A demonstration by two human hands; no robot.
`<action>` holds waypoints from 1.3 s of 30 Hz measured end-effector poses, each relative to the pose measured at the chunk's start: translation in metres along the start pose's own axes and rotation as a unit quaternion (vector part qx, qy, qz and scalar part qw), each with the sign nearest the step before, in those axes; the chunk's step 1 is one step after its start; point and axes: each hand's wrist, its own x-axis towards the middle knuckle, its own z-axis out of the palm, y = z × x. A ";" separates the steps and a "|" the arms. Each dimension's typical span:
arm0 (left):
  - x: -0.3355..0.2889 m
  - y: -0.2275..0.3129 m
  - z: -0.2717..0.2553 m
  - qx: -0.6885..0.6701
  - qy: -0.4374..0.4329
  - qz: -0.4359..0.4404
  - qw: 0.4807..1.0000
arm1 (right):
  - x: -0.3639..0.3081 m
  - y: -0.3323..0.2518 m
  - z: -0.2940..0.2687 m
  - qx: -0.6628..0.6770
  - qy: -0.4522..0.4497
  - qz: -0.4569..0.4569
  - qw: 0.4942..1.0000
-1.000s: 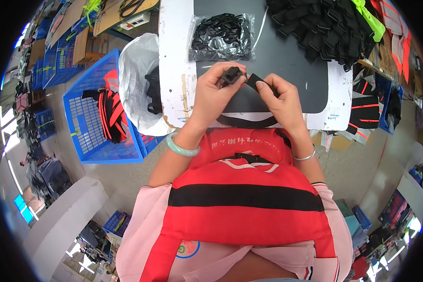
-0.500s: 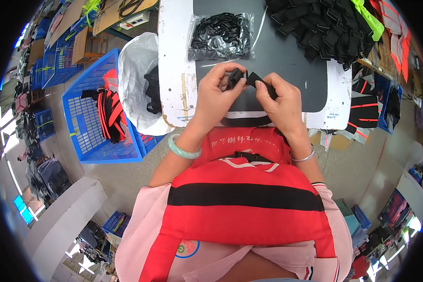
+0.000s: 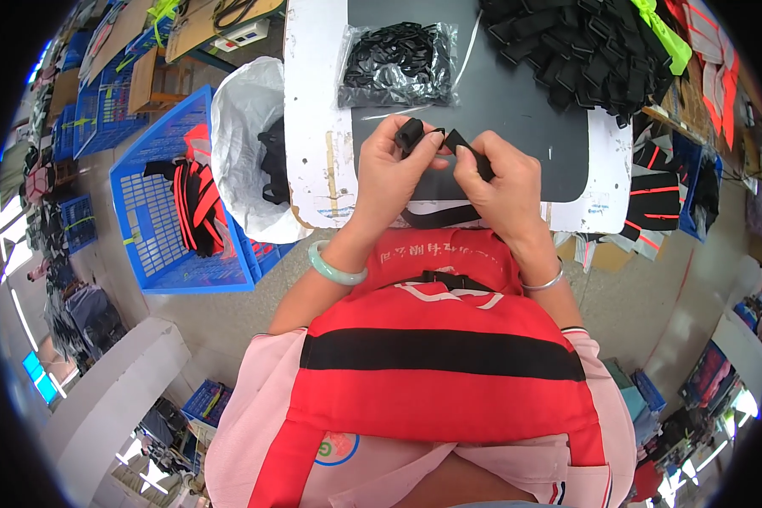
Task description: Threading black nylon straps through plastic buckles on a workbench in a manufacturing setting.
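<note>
Above the near side of the bench (image 3: 317,127), just over its dark mat (image 3: 525,106), we hold a black piece (image 3: 410,133) in our left hand (image 3: 389,168) and the end of a black strap (image 3: 457,140) in our right hand (image 3: 505,179). Our left grip is closed around the black piece, thumb and fingers together on it; our right grip is pinched on the strap just behind its tip. Over the last second the black piece has rolled in our left fingers, so that a rounded, tube-like end now faces up where a more open, boxy side showed. The strap end has turned too, from a broad flat face to a pointed corner. Our hands have hardly shifted otherwise, and the two fingertips stay near each other. We take this as a change of angle; whether strap and piece touch, we cannot tell, as the fingers cover that spot.

Below our hands a black band (image 3: 440,217) curves along the bench's near edge. Beyond them lies a clear bag (image 3: 398,76) of small black parts, with a heap of black straps (image 3: 584,59) to its right. Off to our left stand a white sack (image 3: 235,173) and a blue crate (image 3: 150,229); all these look unchanged.
</note>
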 end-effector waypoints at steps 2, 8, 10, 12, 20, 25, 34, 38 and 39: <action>0.000 -0.001 0.002 0.012 0.007 0.003 1.000 | -0.001 0.003 0.002 -0.006 -0.008 -0.007 1.000; -0.002 -0.001 -0.001 -0.019 -0.019 0.016 1.000 | -0.001 0.006 0.001 -0.034 -0.005 -0.023 0.999; -0.002 0.003 -0.006 -0.067 -0.043 -0.063 0.995 | -0.002 0.008 0.001 -0.038 -0.013 -0.034 0.999; -0.002 0.004 -0.009 -0.069 -0.049 -0.068 0.994 | -0.005 0.005 0.000 -0.035 -0.013 -0.043 0.998; -0.006 0.003 -0.008 -0.089 -0.038 -0.084 0.992 | -0.009 -0.002 0.000 0.027 -0.011 -0.031 0.999; -0.008 0.006 -0.008 -0.040 -0.084 -0.113 0.989 | -0.007 -0.006 -0.010 0.094 -0.072 0.071 0.990; -0.008 0.020 -0.005 -0.011 -0.119 -0.127 0.985 | -0.005 0.001 -0.011 0.020 -0.123 -0.005 0.992; -0.015 0.021 0.002 -0.059 -0.066 -0.131 0.987 | -0.012 0.008 -0.007 0.058 -0.071 0.017 0.996; -0.014 0.019 0.001 -0.036 -0.076 -0.129 0.988 | -0.012 0.008 -0.007 0.077 -0.068 0.013 0.995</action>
